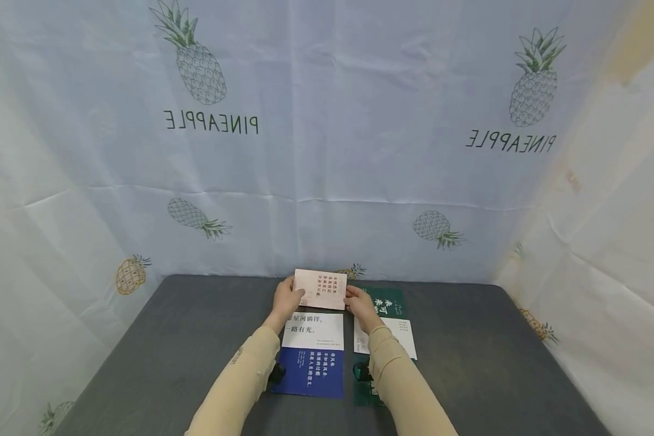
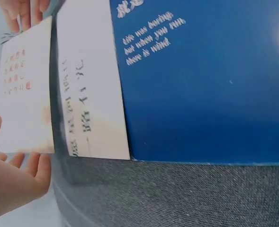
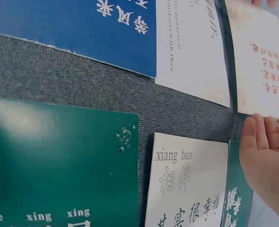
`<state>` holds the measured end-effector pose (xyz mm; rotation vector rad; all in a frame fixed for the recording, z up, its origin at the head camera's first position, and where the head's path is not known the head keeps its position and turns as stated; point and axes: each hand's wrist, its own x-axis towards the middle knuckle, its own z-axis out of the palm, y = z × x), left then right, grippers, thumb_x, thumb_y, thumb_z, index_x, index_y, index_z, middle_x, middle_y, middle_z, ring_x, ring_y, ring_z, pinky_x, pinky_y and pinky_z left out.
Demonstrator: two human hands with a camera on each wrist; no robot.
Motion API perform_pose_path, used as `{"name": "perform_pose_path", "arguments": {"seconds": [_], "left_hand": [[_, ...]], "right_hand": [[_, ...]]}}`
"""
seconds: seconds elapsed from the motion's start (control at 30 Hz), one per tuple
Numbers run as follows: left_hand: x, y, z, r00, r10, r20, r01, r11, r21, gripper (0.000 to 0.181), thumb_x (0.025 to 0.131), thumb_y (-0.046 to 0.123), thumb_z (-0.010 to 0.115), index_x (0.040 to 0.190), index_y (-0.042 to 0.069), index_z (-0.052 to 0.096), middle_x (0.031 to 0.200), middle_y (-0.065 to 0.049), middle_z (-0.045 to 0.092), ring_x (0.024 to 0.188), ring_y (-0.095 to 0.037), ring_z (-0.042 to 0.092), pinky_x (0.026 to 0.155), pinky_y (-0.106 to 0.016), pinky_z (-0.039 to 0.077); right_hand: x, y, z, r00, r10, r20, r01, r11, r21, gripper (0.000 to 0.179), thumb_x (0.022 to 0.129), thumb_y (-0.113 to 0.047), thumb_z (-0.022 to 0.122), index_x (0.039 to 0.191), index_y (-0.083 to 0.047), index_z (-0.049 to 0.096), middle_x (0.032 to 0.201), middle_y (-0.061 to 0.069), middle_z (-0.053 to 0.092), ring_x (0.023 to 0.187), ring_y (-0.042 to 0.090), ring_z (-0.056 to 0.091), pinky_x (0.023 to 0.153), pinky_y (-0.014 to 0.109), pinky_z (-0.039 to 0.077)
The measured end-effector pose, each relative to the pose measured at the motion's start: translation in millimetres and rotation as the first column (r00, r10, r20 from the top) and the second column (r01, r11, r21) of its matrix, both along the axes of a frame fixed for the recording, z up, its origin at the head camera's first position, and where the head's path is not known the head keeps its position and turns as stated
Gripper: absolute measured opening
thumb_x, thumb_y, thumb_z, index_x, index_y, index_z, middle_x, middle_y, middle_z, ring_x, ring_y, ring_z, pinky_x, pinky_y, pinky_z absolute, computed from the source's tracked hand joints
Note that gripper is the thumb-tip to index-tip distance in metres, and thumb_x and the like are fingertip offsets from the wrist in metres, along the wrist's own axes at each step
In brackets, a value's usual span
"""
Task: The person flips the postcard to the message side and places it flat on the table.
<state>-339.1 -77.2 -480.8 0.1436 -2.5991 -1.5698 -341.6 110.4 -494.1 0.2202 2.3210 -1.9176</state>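
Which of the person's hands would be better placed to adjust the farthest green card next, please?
Probably the right hand: it holds the right edge of the pink card, close to that green card, while the left hand holds the opposite edge, farther away.

lower green card [image 1: 366,396]: partly behind right sleeve [image 1: 409,381]
blue card [image 2: 205,104]: cut off at left wrist view's right edge
left hand [image 2: 16,182]: cut off at that view's left edge
pink card [image 1: 320,289]: smallest print unreadable
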Motion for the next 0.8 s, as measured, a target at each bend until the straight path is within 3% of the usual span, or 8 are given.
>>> {"name": "perform_pose_path", "arguments": {"seconds": [0.13,0.33,0.53,0.67,0.8], "left_hand": [[-1.5,-1.6,2.9,0.998,0.056,-0.041,-0.055,0.998,0.030,0.054,0.089,0.012,0.054,0.138,-0.004,0.038,0.123,-0.023,0.050,0.113,-0.036,0.049,0.097,-0.048,0.039],[-2.0,-1.7,1.5,0.992,0.099,-0.072,-0.095,0.994,0.061,0.052,0.087,0.012,0.054,0.136,-0.001,0.043,0.126,-0.020,0.049,0.116,-0.036,0.050,0.098,-0.046,0.042],[0.8,-1.7,0.2,0.991,0.101,-0.086,-0.090,0.988,0.126,0.045,0.093,0.023,0.052,0.132,0.001,0.049,0.131,-0.018,0.051,0.122,-0.037,0.049,0.099,-0.047,0.043],[5.6,-3.7,-2.6,0.993,0.085,-0.082,-0.073,0.988,0.139,0.047,0.095,0.036,0.049,0.129,0.003,0.053,0.134,-0.017,0.053,0.126,-0.036,0.047,0.103,-0.048,0.039],[11.3,-6.9,-6.6,0.994,0.080,-0.074,-0.073,0.993,0.097,0.050,0.095,0.042,0.047,0.126,0.004,0.057,0.129,-0.016,0.057,0.122,-0.035,0.051,0.100,-0.047,0.041]], "right_hand": [[-0.9,0,2.7,1.000,0.002,-0.007,-0.002,1.000,0.002,0.051,0.091,-0.001,0.047,0.141,0.003,0.034,0.135,0.023,0.045,0.122,0.033,0.048,0.099,0.045,0.043],[-1.0,-1,5.1,0.999,-0.014,-0.034,0.014,1.000,-0.010,0.050,0.091,-0.004,0.050,0.140,-0.001,0.039,0.133,0.020,0.048,0.118,0.032,0.050,0.096,0.044,0.045],[3.1,1,2.8,0.999,0.009,-0.047,-0.013,0.997,-0.079,0.056,0.094,-0.025,0.053,0.143,-0.005,0.035,0.145,0.018,0.039,0.132,0.036,0.040,0.106,0.049,0.036],[6.7,3,-2.6,0.999,0.003,-0.051,-0.007,0.997,-0.078,0.066,0.093,-0.043,0.051,0.143,-0.005,0.034,0.147,0.019,0.036,0.133,0.037,0.038,0.106,0.048,0.036],[10.2,3,-6.6,0.999,-0.003,-0.047,0.001,0.999,-0.050,0.063,0.094,-0.041,0.050,0.142,-0.004,0.036,0.146,0.020,0.038,0.129,0.035,0.044,0.104,0.045,0.040]]}}
